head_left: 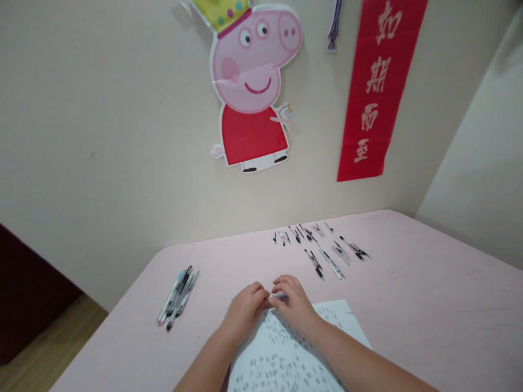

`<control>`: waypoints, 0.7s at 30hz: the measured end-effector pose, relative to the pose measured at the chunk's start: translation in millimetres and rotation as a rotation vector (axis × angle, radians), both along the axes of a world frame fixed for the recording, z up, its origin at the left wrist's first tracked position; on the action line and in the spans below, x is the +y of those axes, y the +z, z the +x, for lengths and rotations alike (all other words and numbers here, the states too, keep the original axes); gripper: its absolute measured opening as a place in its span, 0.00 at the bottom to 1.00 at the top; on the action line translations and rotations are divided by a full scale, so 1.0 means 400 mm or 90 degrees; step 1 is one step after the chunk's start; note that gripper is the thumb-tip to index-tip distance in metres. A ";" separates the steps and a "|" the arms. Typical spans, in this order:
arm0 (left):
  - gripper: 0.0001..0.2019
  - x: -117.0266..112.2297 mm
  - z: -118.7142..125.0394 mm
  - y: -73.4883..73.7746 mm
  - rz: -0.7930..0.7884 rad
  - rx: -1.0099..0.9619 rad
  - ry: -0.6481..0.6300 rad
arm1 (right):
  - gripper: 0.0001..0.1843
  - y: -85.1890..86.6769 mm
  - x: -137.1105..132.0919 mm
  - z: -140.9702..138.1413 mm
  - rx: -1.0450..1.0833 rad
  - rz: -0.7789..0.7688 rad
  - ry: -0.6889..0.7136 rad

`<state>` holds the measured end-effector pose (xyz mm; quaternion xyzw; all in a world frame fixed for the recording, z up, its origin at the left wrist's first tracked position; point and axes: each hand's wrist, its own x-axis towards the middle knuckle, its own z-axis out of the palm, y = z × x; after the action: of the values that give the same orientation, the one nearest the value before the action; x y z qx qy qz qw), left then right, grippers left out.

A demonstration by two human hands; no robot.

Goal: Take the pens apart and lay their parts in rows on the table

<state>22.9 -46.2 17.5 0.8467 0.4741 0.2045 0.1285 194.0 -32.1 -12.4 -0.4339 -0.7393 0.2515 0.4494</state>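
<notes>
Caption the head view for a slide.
Left hand and right hand meet at a slim item by a handwritten sheet, pens lying on the pink surface.

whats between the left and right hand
In the head view, a slim pale object shows between the left hand and right hand, partly hidden.

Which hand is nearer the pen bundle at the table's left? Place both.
Left. The left hand is right of the pen bundle, apart from it; the right hand is farther right, beyond the left hand.
</notes>
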 end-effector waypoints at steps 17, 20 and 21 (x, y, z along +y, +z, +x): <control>0.10 0.000 0.001 0.002 -0.003 0.018 0.004 | 0.08 0.000 0.002 0.000 -0.012 -0.008 0.005; 0.11 0.001 0.001 0.001 -0.006 0.014 0.002 | 0.09 0.000 0.003 0.000 -0.013 -0.006 0.016; 0.11 0.001 0.001 0.000 -0.008 0.010 0.002 | 0.09 0.000 0.002 -0.001 -0.008 -0.006 0.014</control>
<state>23.2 -45.7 17.5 0.8468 0.4775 0.1955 0.1298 193.6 -31.2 -12.6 -0.4293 -0.7455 0.2576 0.4399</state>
